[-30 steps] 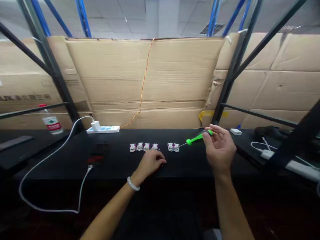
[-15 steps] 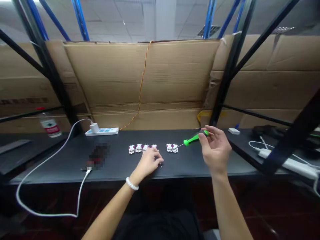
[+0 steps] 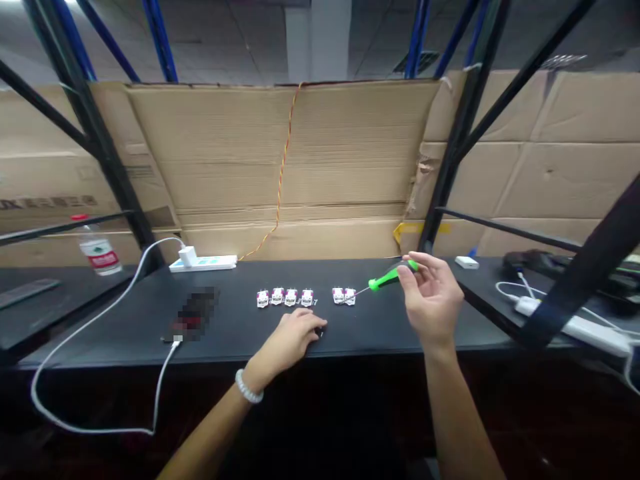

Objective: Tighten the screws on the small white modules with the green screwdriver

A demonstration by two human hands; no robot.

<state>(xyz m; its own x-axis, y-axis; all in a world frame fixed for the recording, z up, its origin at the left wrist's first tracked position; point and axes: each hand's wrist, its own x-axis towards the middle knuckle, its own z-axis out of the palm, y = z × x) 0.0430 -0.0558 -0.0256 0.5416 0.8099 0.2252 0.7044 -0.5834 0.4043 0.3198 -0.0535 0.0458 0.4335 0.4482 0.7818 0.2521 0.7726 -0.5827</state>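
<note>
My right hand (image 3: 434, 293) holds a screwdriver by the end of its green handle (image 3: 393, 275). Its thin shaft slants down to the left, its tip by a pair of small white and purple parts (image 3: 344, 296) on the black table. Near the table's front edge, my left hand (image 3: 295, 333) rests low with fingers curled and closed. A small dark thing shows at its fingertips, too small to name. Beyond this hand lies a row of several similar white and purple parts (image 3: 291, 297).
At the back left stands a white power strip (image 3: 203, 264) with a charger plugged in. A white cable (image 3: 47, 373) loops to a pixelated dark object (image 3: 195, 312). A water bottle (image 3: 101, 257) stands far left; another white strip (image 3: 595, 335) lies right. Black posts (image 3: 450, 160) flank the table.
My left hand has drawn back slightly toward me, uncovering the row of small parts. The right hand and screwdriver have hardly moved.
</note>
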